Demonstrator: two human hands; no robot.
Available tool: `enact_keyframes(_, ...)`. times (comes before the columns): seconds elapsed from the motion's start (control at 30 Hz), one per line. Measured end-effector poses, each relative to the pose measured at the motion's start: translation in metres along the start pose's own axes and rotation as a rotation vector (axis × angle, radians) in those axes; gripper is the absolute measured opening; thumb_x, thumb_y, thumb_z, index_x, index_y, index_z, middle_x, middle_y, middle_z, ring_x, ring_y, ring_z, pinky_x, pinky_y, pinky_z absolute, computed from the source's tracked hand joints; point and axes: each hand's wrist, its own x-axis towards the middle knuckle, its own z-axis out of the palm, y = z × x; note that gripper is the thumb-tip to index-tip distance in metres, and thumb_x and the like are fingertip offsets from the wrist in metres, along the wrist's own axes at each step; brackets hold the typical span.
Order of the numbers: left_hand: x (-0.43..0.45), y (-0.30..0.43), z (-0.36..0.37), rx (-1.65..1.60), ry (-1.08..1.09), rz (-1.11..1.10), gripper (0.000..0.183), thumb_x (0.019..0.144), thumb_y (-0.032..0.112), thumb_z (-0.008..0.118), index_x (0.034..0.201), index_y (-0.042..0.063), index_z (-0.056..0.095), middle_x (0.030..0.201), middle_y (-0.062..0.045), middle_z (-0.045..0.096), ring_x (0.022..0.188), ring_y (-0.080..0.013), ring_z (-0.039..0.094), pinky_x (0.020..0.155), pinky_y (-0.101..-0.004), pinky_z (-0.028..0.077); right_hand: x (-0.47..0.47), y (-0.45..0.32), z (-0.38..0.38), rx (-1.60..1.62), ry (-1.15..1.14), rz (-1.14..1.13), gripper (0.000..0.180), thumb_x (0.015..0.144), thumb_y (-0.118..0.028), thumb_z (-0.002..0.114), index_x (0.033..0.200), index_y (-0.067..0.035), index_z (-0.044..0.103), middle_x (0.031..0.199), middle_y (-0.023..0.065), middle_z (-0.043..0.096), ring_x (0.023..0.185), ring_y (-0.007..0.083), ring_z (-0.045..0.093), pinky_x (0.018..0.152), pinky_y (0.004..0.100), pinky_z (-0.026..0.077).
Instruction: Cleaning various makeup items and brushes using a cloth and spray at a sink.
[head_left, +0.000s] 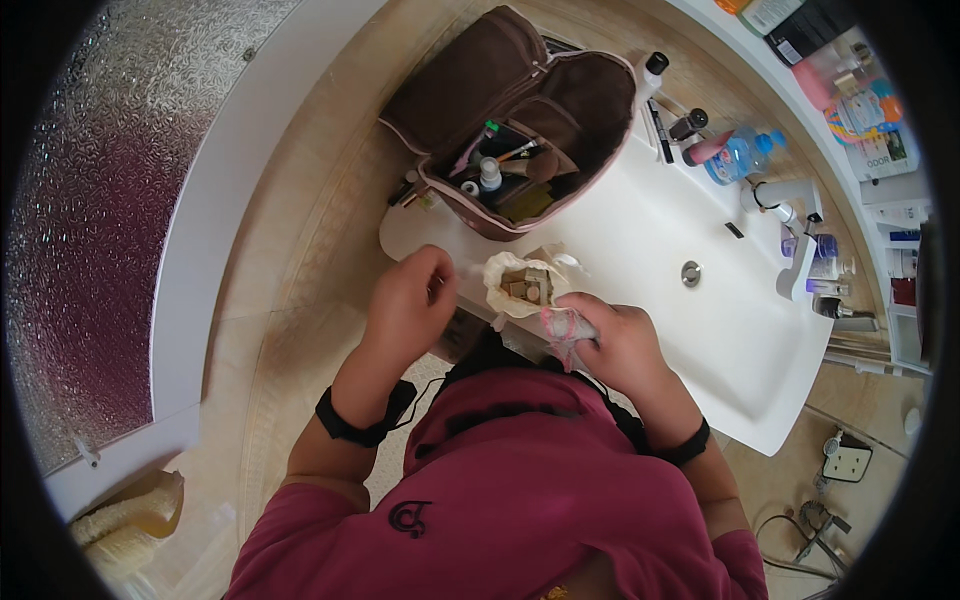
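Note:
My right hand (619, 334) grips a crumpled grey cloth with pink trim (566, 330) at the near edge of the sink. Right beside it, a cream fabric pouch (496, 279) gapes upward, and small box-like items (529, 289) show inside. My left hand (416, 296) hovers to the left of the pouch with its fingers curled. A pale blur lies by those fingertips, and whether they pinch something is unclear. Beyond the pouch, a brown cosmetic bag (465, 75) stands with its lid unzipped. Inside it are a makeup brush (541, 166), a small white bottle (490, 174) and other items.
The white sink (645, 225) has a drain (691, 274) and a faucet (799, 217) on the right. Along its back edge stand a white bottle with a black cap (651, 75), a blue plastic bottle (727, 161) and several toiletries. A shelf with more containers (862, 112) curves along the right.

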Motion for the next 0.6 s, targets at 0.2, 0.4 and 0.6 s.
enact_keyframes(0.2, -0.006, 0.022, 0.032, 0.077, -0.108, 0.304, 0.011, 0.074, 0.003, 0.06, 0.08, 0.004, 0.052, 0.072, -0.012, 0.056, 0.063, -0.0275, 0.056, 0.056, -0.0346, 0.045, -0.005, 0.003, 0.002, -0.001, 0.025, -0.012, 0.046, 0.061, -0.007, 0.06, 0.106, -0.015, 0.057, 0.061, 0.0134, 0.056, 0.058, 0.0317, 0.057, 0.055, 0.0406, 0.046)
enact_keyframes(0.4, -0.007, 0.013, 0.056, 0.158, -0.194, 0.315, 0.01, 0.078, 0.009, 0.057, 0.088, 0.006, 0.055, 0.081, -0.014, 0.059, 0.075, -0.0349, 0.057, 0.064, -0.0409, 0.045, -0.007, 0.002, -0.001, 0.015, 0.021, -0.008, 0.046, 0.06, -0.007, 0.06, 0.106, -0.015, 0.057, 0.062, 0.0138, 0.057, 0.058, 0.0323, 0.057, 0.056, 0.0407, 0.047)
enact_keyframes(0.6, 0.017, -0.033, 0.032, 0.268, 0.048, 0.26, 0.02, 0.079, 0.009, 0.057, 0.099, 0.007, 0.057, 0.087, -0.015, 0.059, 0.081, -0.0347, 0.057, 0.068, -0.0413, 0.047, -0.005, 0.003, 0.002, 0.018, 0.036, -0.011, 0.046, 0.059, -0.005, 0.059, 0.104, -0.016, 0.058, 0.061, 0.0138, 0.056, 0.057, 0.032, 0.057, 0.054, 0.0404, 0.046)
